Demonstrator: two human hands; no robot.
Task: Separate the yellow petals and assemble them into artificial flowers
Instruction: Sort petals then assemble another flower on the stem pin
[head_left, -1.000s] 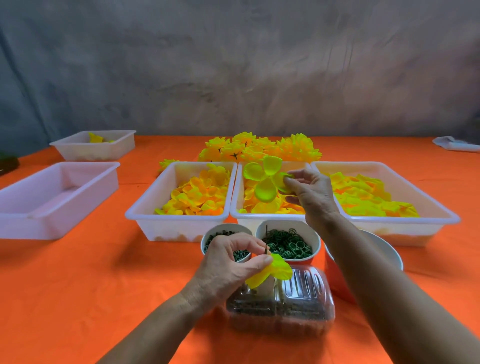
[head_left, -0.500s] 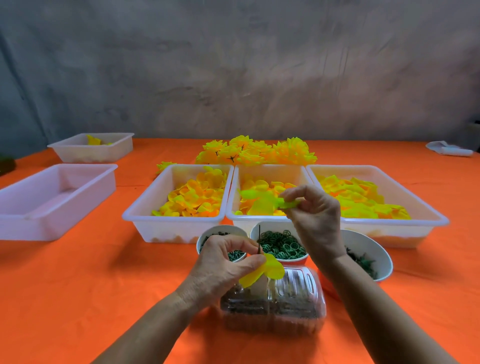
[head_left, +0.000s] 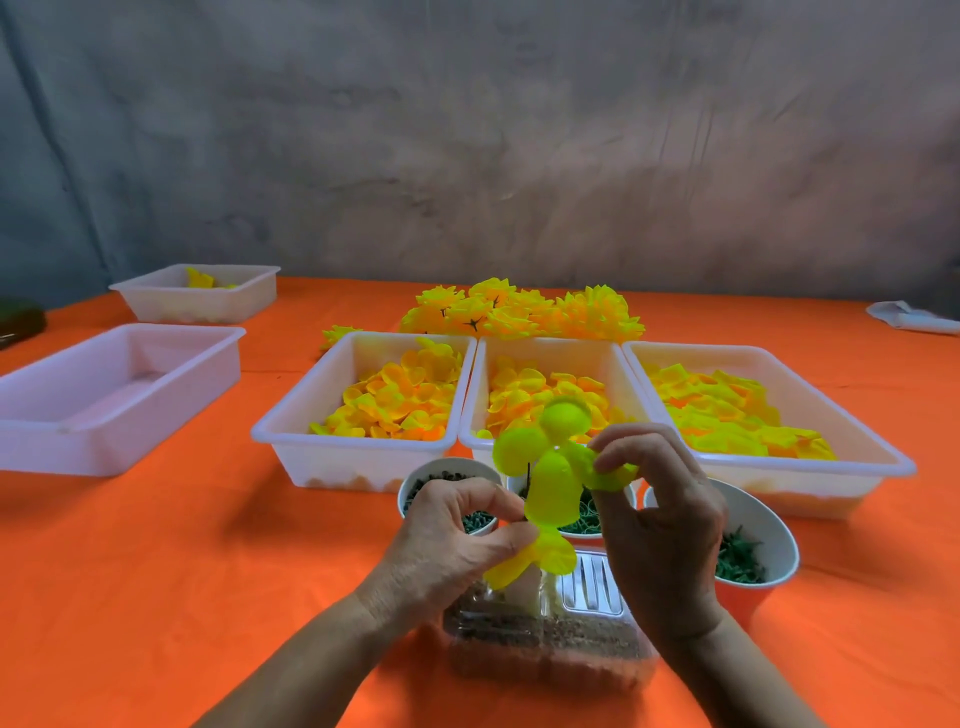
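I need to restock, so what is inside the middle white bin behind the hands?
The middle bin holds loose yellow and orange petals. Its near part is hidden by the petal piece that the right hand holds up, so its depth is unclear.

Pretty bright and even overall, soft light seemingly from above and a bit behind, with mushy shadows under the left tray (head_left: 104, 395) and in front of the bins (head_left: 358, 457) on the orange cloth (head_left: 182, 571). Colours cranked hard, so the held petals (head_left: 550, 467) glow neon with detail blown out, plus motion smear on them and on both hands. Obvious wide-angle bowing toward the edges, faint glare on the clear box (head_left: 592, 582), and a soft, mottled wall (head_left: 467, 156) behind.
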